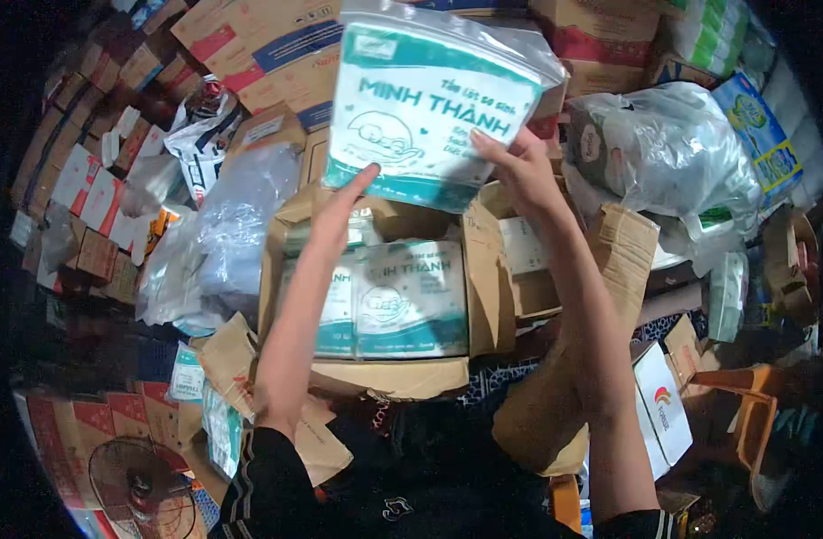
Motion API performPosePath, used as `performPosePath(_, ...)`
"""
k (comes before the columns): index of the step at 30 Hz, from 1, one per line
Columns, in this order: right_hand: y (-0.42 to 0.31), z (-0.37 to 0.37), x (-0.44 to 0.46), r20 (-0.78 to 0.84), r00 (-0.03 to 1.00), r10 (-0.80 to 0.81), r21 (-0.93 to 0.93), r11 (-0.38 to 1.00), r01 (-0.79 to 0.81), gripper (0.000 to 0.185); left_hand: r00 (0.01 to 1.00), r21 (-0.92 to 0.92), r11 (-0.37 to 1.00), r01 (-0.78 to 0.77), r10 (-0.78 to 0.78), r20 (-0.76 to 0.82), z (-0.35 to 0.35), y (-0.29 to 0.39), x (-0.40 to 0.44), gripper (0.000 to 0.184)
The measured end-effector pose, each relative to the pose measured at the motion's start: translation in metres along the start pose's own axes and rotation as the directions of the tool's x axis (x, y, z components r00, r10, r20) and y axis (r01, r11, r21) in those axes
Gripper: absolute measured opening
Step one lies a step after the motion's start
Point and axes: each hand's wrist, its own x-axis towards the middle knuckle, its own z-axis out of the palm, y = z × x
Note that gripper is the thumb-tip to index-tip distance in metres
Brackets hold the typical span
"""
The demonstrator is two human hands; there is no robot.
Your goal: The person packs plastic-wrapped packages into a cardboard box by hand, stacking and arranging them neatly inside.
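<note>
A teal-and-white plastic pack of newborn pads [429, 99], printed "MINH THÀNH", is held up and slightly tilted above an open cardboard box [393, 377]. My left hand [347, 202] grips its lower left edge, thumb on the front. At the lower right side my right hand [517, 166] closes on it, thumb across the printed face. The fingers behind the pack are hidden. Below, inside the box, stand several like packs, including a front pack [410, 310] with the same print.
A second open carton [524, 287] adjoins the box on the right. Clear plastic bags [250, 207] lie at left, and a large bulging bag [654, 153] at right. Stacked cartons line the back. A fan [142, 490] stands lower left; an orange plastic stool [748, 413] is lower right.
</note>
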Motion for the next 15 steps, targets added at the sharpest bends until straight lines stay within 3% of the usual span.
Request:
performPosePath(1, 0.001, 0.011, 0.003, 0.016, 1.000, -0.007, -0.025, 1.000, 0.008, 0.033, 0.999, 0.119, 0.992, -0.043, 0.046, -0.018, -0.009, 0.003, 0.001, 0.053)
performPosePath(2, 0.000, 0.022, 0.006, 0.034, 0.999, -0.016, -0.051, 0.999, 0.018, 0.035, 0.959, 0.255, 0.945, -0.206, 0.246, -0.138, -0.015, 0.004, 0.003, 0.054)
performPosePath(5, 0.016, 0.039, 0.017, 0.115, 0.989, -0.094, -0.289, 0.949, 0.123, 0.039, 0.959, 0.184, 0.957, -0.223, 0.249, -0.134, -0.041, 0.006, 0.008, 0.055)
performPosePath(6, 0.026, 0.044, 0.017, 0.137, 0.986, -0.098, -0.360, 0.922, 0.142, 0.040, 0.972, 0.281, 0.940, -0.194, 0.222, -0.071, -0.049, 0.002, 0.009, 0.055)
performPosePath(9, 0.036, 0.058, 0.014, 0.189, 0.981, 0.038, -0.581, 0.810, 0.081, 0.040, 0.970, 0.645, 0.742, 0.182, -0.029, -0.240, -0.044, -0.010, -0.001, 0.052)
performPosePath(11, 0.041, 0.065, 0.012, 0.184, 0.975, 0.121, -0.667, 0.744, 0.034, 0.038, 0.989, 0.581, 0.803, 0.130, -0.060, -0.138, -0.079, -0.061, 0.019, 0.053)
performPosePath(12, 0.043, 0.069, 0.010, 0.217, 0.974, 0.058, -0.664, 0.740, 0.104, 0.036, 0.994, 0.543, 0.833, 0.103, -0.071, -0.081, -0.090, -0.080, 0.028, 0.054)
performPosePath(15, 0.046, 0.076, -0.002, 0.175, 0.978, 0.110, -0.675, 0.737, 0.038, 0.036, 0.999, 0.355, 0.935, 0.012, 0.007, -0.053, -0.088, -0.087, 0.026, 0.056)
